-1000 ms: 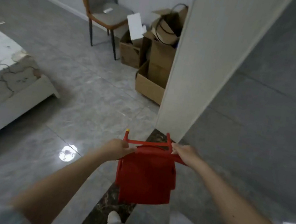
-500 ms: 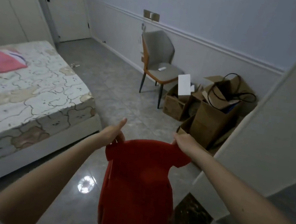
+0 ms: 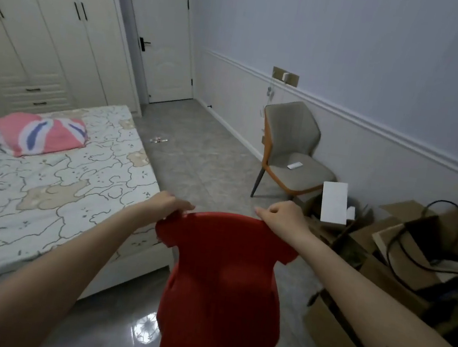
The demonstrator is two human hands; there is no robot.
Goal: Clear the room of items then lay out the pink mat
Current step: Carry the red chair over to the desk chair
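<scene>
Red plastic chair [image 3: 222, 292] hangs between both hands; left hand [image 3: 168, 203] and right hand [image 3: 282, 214] each clamp its upper edge. Bed [image 3: 44, 192] sits left; cardboard boxes [image 3: 386, 252] right.

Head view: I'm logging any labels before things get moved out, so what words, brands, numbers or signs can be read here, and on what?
None can be read.
White card standing in the cardboard boxes: its face looks blank.
Small white item on the grey chair: too small to tell.
Red plastic chair held by the left hand and right hand: no marking shows.
</scene>
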